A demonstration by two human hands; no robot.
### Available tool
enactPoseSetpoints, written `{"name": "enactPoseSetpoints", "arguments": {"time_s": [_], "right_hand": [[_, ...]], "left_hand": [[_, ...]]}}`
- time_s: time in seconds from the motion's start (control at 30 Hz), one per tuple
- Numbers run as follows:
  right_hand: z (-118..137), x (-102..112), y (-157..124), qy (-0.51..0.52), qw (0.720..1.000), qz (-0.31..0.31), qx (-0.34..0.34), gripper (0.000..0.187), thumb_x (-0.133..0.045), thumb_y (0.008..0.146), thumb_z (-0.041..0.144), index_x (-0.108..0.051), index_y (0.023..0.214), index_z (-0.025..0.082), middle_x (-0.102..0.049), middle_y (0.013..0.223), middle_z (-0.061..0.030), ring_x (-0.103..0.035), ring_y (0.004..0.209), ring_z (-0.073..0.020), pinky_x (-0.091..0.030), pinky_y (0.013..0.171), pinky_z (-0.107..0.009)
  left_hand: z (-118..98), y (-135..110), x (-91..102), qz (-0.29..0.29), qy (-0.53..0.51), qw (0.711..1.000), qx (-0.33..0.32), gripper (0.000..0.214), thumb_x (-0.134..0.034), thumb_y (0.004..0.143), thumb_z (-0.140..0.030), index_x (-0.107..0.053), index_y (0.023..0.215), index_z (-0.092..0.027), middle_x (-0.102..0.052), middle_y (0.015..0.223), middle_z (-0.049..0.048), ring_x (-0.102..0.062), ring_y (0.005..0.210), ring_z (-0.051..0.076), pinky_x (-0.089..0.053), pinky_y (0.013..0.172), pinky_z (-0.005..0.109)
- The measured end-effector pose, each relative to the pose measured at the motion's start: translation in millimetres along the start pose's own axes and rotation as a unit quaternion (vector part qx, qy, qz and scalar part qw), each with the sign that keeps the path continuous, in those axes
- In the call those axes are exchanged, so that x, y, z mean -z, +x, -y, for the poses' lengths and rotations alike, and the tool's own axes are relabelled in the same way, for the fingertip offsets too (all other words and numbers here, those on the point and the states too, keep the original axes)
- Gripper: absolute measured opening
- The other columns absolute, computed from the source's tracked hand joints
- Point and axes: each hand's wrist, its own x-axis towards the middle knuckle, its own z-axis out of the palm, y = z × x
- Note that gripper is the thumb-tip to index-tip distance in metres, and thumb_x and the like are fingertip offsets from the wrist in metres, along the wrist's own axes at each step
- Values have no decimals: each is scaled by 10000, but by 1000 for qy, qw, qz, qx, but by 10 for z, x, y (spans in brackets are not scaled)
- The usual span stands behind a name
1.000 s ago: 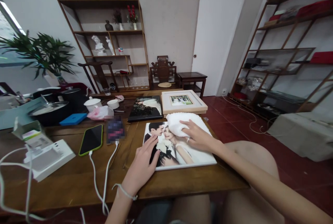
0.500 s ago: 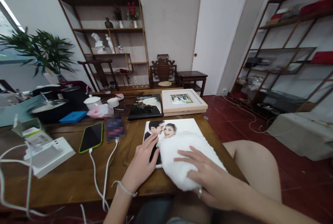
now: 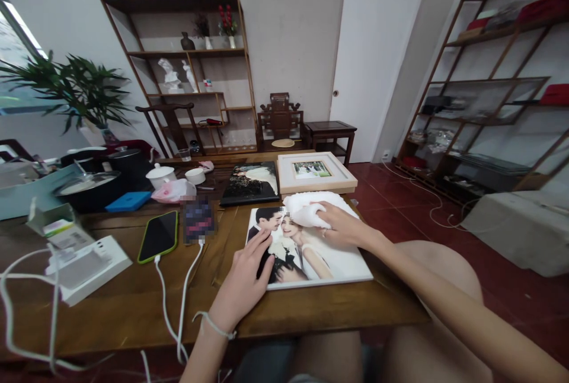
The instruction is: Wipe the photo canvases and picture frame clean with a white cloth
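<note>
A large photo print (image 3: 320, 258) of a couple lies flat near the front edge of the wooden table (image 3: 124, 312). My left hand (image 3: 244, 282) rests on the print's left edge, fingers stretched flat. My right hand (image 3: 340, 226) presses a white cloth (image 3: 306, 208) against the far part of the print, fingers curled over the cloth.
Behind the print lie a dark photo print (image 3: 251, 182) and a pale wooden picture frame (image 3: 315, 172). To the left are a green-cased phone (image 3: 157, 236) on a white cable, a white box (image 3: 84, 267), a blue case, bowls and dark pots. Shelves line both walls.
My right hand swept the white cloth from the print's far end down to its near edge, then back up to the far end. My left hand stayed put.
</note>
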Motion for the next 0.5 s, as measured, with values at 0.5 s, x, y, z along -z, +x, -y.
{"name": "enactPoseSetpoints", "arguments": {"time_s": [0.5], "right_hand": [[936, 275, -837, 22, 994, 101, 36, 268, -534, 629, 93, -614, 868, 186, -479, 1327, -146, -330, 1292, -302, -335, 1010, -440]], "left_hand": [[-18, -2, 0, 7, -2, 1000, 11, 373, -331, 927, -272, -480, 1259, -190, -440, 1390, 104, -343, 1318, 205, -317, 1051, 443]]}}
